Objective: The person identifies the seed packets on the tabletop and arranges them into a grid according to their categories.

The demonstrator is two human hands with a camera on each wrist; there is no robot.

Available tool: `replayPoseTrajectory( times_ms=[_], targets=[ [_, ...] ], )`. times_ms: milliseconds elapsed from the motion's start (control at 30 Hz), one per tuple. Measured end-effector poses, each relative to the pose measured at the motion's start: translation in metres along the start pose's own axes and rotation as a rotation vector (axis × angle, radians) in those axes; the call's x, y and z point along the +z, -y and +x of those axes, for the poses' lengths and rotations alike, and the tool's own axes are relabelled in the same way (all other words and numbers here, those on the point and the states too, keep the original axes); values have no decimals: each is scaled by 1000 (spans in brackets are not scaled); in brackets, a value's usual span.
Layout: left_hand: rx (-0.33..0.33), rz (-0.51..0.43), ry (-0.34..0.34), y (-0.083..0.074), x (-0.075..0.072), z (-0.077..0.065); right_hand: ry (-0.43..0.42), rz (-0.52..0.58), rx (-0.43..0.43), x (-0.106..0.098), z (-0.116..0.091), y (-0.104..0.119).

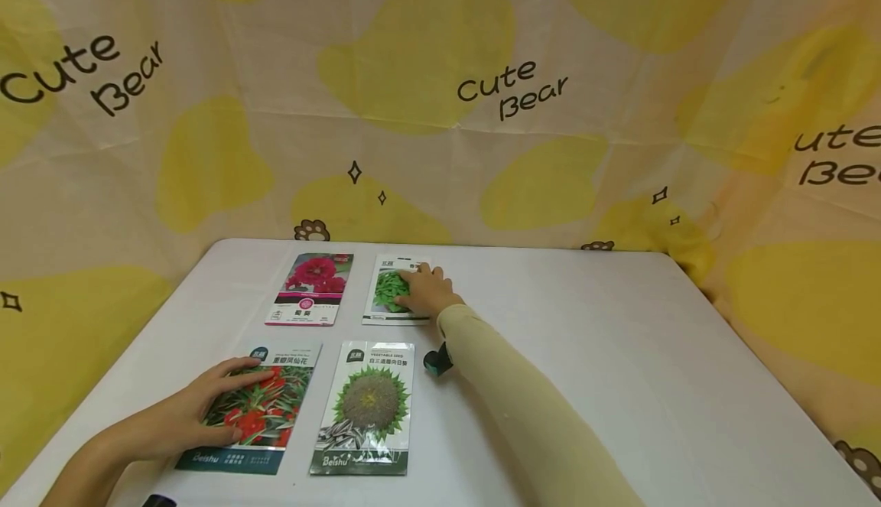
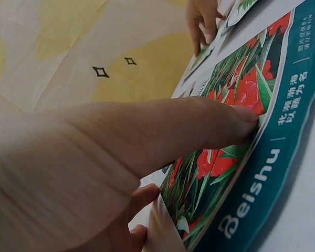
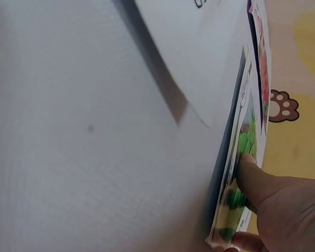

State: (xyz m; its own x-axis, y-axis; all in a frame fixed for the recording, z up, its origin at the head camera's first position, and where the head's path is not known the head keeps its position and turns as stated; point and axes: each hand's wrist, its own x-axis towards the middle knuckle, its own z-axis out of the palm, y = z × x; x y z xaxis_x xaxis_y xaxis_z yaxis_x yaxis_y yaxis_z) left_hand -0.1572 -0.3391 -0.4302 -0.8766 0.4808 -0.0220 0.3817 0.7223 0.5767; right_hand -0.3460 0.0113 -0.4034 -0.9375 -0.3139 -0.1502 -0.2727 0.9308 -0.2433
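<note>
My left hand (image 1: 182,415) rests on a seed packet with red flowers (image 1: 271,404) at the table's front left, thumb and fingers spread over its picture. In the left wrist view the thumb (image 2: 199,123) lies across the red blooms above the teal band. Farther back, my right hand (image 1: 430,293) touches a seed packet with green leaves (image 1: 391,290), covering its right side. The right wrist view has the thumb (image 3: 252,176) on the green picture, with other fingertips low at the packet's edge. Both packets lie face up.
A sunflower seed packet (image 1: 372,407) lies to the right of the red-flower one. Behind, at the left, is a packet with pink flowers (image 1: 310,290). All are on a white table (image 1: 585,323), backed by a yellow-patterned cloth (image 1: 413,48).
</note>
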Motion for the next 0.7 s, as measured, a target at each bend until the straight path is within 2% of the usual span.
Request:
replayPoseTrajectory(
  times_ms=[233,367,533,700],
  targets=[
    [-8,3,9,-1,-1,1,-34,1,-15,0,3,-2],
    [-42,2,22,-3,-3,2,-61,31,-28,-2,3,-4],
    [-59,-27,41,-4,-3,2,-54,39,-39,-1,2,-5],
    [-40,-32,27,-2,-2,0,-39,38,-47,0,1,-5]
  ],
)
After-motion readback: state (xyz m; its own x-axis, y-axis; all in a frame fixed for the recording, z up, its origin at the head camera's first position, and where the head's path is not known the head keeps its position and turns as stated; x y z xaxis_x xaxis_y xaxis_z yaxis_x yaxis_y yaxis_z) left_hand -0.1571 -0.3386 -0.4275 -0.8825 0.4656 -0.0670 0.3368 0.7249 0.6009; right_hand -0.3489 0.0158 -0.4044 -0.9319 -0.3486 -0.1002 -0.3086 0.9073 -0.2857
